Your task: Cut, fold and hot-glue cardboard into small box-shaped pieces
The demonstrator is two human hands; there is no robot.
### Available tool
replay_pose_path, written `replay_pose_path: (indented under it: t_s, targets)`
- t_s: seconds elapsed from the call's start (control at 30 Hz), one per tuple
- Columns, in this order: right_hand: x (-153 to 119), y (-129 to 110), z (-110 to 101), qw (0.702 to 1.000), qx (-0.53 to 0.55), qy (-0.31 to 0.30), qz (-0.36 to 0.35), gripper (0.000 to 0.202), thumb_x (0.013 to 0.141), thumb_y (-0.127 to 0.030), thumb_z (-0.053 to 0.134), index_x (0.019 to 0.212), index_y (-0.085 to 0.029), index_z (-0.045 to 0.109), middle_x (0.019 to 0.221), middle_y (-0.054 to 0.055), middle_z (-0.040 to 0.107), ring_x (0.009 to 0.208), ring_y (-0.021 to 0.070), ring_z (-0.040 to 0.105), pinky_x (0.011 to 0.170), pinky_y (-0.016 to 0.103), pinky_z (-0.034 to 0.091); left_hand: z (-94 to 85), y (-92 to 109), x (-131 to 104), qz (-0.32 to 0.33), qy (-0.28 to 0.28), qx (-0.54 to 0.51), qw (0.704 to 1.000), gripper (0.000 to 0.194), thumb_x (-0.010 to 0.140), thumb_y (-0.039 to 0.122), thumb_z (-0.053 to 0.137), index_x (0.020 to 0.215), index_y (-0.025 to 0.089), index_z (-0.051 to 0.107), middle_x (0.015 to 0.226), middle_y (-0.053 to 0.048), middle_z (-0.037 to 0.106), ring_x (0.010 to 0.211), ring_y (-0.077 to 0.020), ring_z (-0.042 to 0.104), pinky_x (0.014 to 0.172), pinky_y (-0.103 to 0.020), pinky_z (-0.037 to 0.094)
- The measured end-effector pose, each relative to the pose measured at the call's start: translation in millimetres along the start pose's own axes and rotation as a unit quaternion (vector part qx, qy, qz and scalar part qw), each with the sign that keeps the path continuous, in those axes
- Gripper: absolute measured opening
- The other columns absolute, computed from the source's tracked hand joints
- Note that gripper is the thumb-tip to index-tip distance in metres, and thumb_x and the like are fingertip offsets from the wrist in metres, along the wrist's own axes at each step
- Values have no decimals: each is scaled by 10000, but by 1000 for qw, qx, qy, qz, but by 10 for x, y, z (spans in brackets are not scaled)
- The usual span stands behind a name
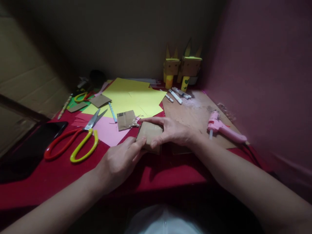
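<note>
A small brown cardboard box (149, 132) is held between both hands just above the front part of the table. My left hand (123, 157) grips its lower left side, thumb on the near face. My right hand (172, 131) wraps round the right side, with the thumb at the near edge and the fingers along the back. Just beyond the box lies a square cardboard piece (126, 120) with printed marks and shiny tape on one corner. Scissors (91, 130) with one red and one yellow handle rest with blades apart, left of my left hand.
A pink glue gun (223, 127) lies on a cardboard sheet (192, 113) at right, near several markers (175, 96). Yellow paper (131, 97) and pink paper (110, 131) cover the middle. Two cardboard figures with pointed ears (172, 67) stand behind. A dark tablet-like slab (29, 156) lies left.
</note>
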State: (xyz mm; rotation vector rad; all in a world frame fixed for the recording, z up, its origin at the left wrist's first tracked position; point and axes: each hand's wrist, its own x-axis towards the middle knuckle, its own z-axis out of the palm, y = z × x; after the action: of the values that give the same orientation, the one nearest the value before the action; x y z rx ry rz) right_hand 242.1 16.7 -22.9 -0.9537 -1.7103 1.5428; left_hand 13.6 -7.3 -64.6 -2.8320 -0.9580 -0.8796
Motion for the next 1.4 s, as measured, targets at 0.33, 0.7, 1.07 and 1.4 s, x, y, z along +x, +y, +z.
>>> replay_pose_path:
  t_s: [0.33,0.7,1.07,1.4]
  targets:
    - [10,-26,7,999,-35,2,13,861,570,-310,880,1356,-220,538,1078,56,701,1012,263,654,893,434,549,4,17,10,57,46,11,997,355,918,189,543,1262,197,457,766,-33,639,638,-176,651,537,-255,499]
    - [0,71,153,982,125,127,-71,310,799,-422,678,1047,-239,644,1103,27,667,1092,229,587,980,380,433,-14,-2,18,-30,-28,2,999,265,932,317,517,1171,222,580,798,-47,684,666,-189,664,567,-270,511]
    - [-78,43,319,969,74,235,-32,507,871,-670,455,882,-198,638,711,0,546,660,144,499,639,285,413,28,21,39,36,41,29,998,337,917,258,572,1245,205,511,809,-41,663,658,-175,648,546,-263,491]
    - [75,160,412,947,143,282,-60,489,840,-671,509,839,-207,664,690,-1,554,638,139,495,584,273,387,25,31,72,65,35,82,994,302,939,256,537,1225,177,481,759,-25,617,600,-169,628,491,-261,463]
